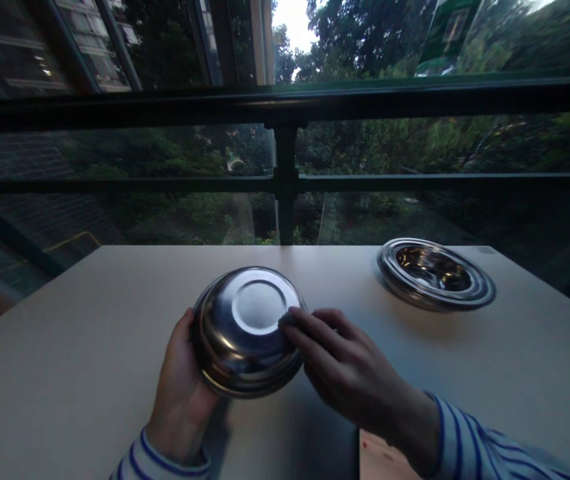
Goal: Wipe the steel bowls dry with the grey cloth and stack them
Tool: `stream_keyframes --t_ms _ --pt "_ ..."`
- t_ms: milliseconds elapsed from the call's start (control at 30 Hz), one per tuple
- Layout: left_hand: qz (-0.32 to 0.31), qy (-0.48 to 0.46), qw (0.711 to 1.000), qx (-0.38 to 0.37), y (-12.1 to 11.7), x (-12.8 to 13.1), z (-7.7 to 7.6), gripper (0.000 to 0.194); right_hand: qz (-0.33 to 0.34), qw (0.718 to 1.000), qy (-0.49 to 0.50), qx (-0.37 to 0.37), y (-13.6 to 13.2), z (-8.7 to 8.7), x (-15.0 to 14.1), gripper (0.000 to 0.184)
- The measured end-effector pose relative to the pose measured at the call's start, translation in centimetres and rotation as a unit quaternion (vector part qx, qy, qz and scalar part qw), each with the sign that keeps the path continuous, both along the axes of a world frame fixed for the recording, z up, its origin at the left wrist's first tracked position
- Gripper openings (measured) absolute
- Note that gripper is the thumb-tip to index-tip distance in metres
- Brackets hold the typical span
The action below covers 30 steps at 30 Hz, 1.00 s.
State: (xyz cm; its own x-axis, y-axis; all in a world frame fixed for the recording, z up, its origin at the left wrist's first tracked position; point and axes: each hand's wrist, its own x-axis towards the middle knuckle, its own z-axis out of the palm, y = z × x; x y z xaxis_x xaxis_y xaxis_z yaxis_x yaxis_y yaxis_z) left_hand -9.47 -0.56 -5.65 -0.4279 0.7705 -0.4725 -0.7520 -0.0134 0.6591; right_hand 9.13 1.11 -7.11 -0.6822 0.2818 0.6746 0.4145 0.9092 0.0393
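Observation:
My left hand point(182, 390) grips a shiny stainless steel bowl point(252, 347) by its left edge, thumb along the side. The bowl is tipped over, its round base facing up and toward me, held above the white table. My right hand point(352, 363) is closed in a pinch on a small dark scouring pad point(285, 321), mostly hidden by the fingertips. The pad touches the bowl at the right side of the base ring. Striped cuffs cover both wrists.
Shiny stacked metal dishes point(389, 267) stand on the white table point(89, 353) at the back right. A pinkish wooden-looking piece point(382, 460) shows at the bottom edge, partly under my right forearm. A dark railing point(285, 183) and windows lie beyond the table.

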Motion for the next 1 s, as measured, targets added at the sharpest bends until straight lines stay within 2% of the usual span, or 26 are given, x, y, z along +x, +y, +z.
stream_keyframes --t_ms 167,300,433,467,600,767,900,1000 --pt "-0.002 0.0 1.0 0.022 -0.1 -0.1 0.2 0.032 0.07 0.996 0.006 0.057 -0.1 -0.3 0.4 0.03" --pt "-0.009 -0.001 1.0 0.026 -0.1 -0.2 0.4 0.03 0.001 0.999 0.03 0.028 0.3 -0.6 0.9 0.032" --pt "-0.02 -0.001 0.999 0.038 0.0 -0.2 0.5 0.026 0.07 0.995 0.012 0.077 0.5 -0.3 1.0 0.031" --pt "-0.02 0.005 0.999 0.042 -0.1 -0.1 0.6 0.026 0.068 0.995 0.021 0.073 0.7 -0.2 1.1 0.03" --pt "-0.001 0.018 1.0 0.023 -0.1 0.1 0.6 0.029 -0.007 0.998 0.059 0.02 1.1 -0.2 1.2 0.03" --pt "-0.003 -0.008 1.0 0.011 -0.1 0.0 0.3 0.031 0.054 0.998 0.016 0.041 0.6 -0.5 1.0 0.033" --pt "-0.025 -0.008 1.0 0.016 0.0 -0.1 0.1 0.031 -0.004 0.999 0.044 0.005 0.8 -0.4 1.0 0.03" --pt "-0.022 0.002 1.0 0.012 0.0 -0.1 0.1 0.031 0.037 0.999 0.026 0.022 0.8 -0.3 1.1 0.032"
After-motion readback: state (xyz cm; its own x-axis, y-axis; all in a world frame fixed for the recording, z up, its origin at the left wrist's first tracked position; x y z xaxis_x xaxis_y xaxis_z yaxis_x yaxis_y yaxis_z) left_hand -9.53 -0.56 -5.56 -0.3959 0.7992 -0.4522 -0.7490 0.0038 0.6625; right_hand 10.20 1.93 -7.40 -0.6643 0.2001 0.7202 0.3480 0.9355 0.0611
